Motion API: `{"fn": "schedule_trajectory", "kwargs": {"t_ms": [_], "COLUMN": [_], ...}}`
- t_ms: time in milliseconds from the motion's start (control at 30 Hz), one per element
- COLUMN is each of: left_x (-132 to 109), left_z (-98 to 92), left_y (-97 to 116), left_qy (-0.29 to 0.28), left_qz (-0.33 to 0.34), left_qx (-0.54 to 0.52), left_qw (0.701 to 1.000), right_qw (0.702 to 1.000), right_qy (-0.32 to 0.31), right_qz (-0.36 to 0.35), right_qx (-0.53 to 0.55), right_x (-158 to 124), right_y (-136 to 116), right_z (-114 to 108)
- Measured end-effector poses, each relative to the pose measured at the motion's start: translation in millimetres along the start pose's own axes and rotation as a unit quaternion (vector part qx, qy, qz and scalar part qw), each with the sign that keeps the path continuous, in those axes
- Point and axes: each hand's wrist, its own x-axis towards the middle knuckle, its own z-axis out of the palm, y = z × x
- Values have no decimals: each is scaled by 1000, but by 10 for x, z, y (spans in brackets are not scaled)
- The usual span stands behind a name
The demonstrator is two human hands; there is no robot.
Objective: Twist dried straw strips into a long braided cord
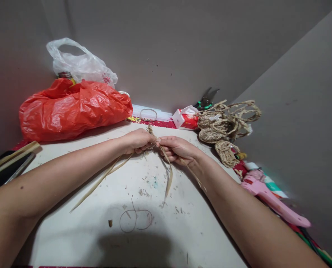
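Note:
My left hand (139,141) and my right hand (177,149) meet over the far middle of a white board (98,230). Both are closed, thumbs and fingertips pinching dried straw strips where a short braid (150,129) begins and points away from me. Two loose strip ends (98,187) trail from under my left hand toward the near left. Another flat strip (169,178) hangs from between the hands, and a thinner one (193,174) sticks out below my right hand. My fingers hide the exact crossing of the strips.
A red plastic bag (76,109) and a white bag (79,63) stand back left. Coiled braided cord (224,124), pruning shears (206,99) and a tissue pack (186,118) sit back right. A pink glue gun (274,197) lies along the right edge. Straw scraps and a thin loop (128,221) dot the board.

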Motion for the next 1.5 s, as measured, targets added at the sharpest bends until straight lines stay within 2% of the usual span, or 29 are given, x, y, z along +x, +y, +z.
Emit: {"fn": "schedule_trajectory", "kwargs": {"t_ms": [100,233,367,533,667,867,1100,1167,1267,1333,1500], "left_x": [-5,2,3,11,19,51,51,12,-44,-56,-37], "left_z": [-5,-36,-34,-29,-77,-141,-199,-183,-129,-99,-54], "left_y": [-38,-71,-46,-18,-21,-40,39,84,114,107,63], "left_qy": [32,33,25,12,2,83,188,197,159,148,208], "left_qz": [49,75,75,17,15,87,144,169,160,166,215], "left_qx": [93,128,106,18,31,80,152,134,136,171,245], "left_qw": [994,988,991,1000,999,990,959,956,965,960,922], "right_qw": [999,997,999,1000,1000,1000,1000,1000,1000,999,1000], "right_qy": [9,11,2,4,-7,-6,1,2,-8,-15,-9], "right_qz": [-5,-12,-16,-8,-8,-8,-2,-1,3,2,-8], "right_qx": [-34,-70,-48,-16,0,4,27,27,30,32,26], "right_x": [-16,-28,-22,-39,-53,-46,-61,-61,-53,-46,-30], "right_y": [-13,-20,-12,-28,-38,-30,-41,-41,-37,-34,-17], "right_z": [-21,-24,-31,-26,-11,-27,-21,-19,-21,-24,-27]}}
